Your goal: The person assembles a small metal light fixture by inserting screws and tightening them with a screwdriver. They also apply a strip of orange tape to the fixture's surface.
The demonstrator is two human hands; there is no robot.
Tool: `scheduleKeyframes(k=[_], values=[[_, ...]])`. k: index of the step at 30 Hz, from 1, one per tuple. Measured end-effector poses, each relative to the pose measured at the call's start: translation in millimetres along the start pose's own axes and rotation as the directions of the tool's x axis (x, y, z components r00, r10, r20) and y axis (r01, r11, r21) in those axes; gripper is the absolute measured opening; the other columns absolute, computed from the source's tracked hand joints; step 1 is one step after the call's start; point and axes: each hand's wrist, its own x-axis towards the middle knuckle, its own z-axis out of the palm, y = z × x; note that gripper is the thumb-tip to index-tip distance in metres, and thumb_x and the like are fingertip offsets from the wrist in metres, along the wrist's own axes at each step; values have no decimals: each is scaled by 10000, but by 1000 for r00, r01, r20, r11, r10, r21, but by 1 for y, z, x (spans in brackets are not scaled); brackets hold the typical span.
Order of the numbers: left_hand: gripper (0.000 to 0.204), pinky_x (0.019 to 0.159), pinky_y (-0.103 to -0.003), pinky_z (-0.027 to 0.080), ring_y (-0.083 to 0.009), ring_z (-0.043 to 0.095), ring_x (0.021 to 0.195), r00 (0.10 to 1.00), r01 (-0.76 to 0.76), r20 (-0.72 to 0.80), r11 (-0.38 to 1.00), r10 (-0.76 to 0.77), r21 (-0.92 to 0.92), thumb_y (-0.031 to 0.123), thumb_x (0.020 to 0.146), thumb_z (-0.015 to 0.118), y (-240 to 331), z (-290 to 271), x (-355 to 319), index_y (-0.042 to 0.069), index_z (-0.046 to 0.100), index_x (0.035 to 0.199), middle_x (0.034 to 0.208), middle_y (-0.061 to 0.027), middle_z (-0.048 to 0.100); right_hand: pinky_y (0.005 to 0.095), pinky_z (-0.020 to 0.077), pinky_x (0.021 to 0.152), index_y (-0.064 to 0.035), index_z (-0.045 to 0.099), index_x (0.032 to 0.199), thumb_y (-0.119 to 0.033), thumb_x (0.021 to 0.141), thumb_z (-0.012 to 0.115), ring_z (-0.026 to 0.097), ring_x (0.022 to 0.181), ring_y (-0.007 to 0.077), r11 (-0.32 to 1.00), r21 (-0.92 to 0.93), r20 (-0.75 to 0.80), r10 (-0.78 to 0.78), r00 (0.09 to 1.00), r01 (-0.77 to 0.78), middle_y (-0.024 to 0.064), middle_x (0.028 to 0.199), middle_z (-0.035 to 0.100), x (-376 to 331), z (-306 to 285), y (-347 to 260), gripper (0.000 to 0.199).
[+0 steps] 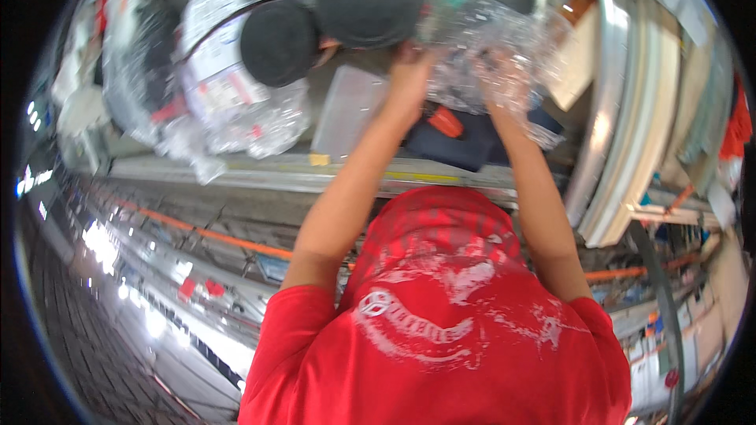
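Note:
My left hand (411, 71) reaches to the near edge of a large black round disc-shaped thing (370, 1), beside a crumpled clear plastic bag (461, 47). Its fingers are blurred and partly hidden, so I cannot tell what they hold. Clear film covers much of my right hand (502, 83), which seems closed on the bag; its fingertips are hard to make out. Between my wrists, a small orange-red thing (446, 121) rests on a flat dark blue piece (461, 145). Left of the large disc sits a smaller black round thing (278, 43).
A flat translucent sheet or box (344, 110) lies left of my left forearm. Farther left are plastic-wrapped goods (142, 63) and printed papers (214, 31). A metal rail (299, 173) edges the worktop in front of me. Long boards and a metal bar (602, 94) stand at right.

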Motion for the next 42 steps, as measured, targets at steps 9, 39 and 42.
scheduleKeyframes(k=[9, 39, 42], values=[[552, 917, -310, 449, -172, 535, 1081, 998, -70, -1, 996, 70, -47, 148, 791, 761, -9, 2, 8, 6, 519, 1266, 1202, -90, 571, 402, 504, 849, -101, 725, 985, -364, 893, 678, 656, 945, 303, 993, -113, -109, 31, 994, -43, 138, 1032, 694, 3, -10, -19, 282], [332, 884, -289, 425, -123, 539, 964, 998, -60, -28, 994, 63, 96, 75, 882, 570, -6, -1, 8, 33, 556, 1210, 1095, -31, 595, 462, 503, 884, -29, 659, 1077, -293, 881, 674, 643, 1009, 373, 962, 241, -94, 156, 983, -130, 183, 1051, 672, -5, -7, -2, 330], [339, 888, -288, 423, -126, 536, 966, 997, -67, -19, 996, 69, 67, 70, 880, 570, -2, 2, 5, 31, 553, 1217, 1104, -31, 594, 465, 506, 874, -37, 670, 1045, -327, 884, 675, 642, 995, 371, 996, 21, -88, 91, 992, -90, 179, 1056, 674, -2, -8, -3, 332]])
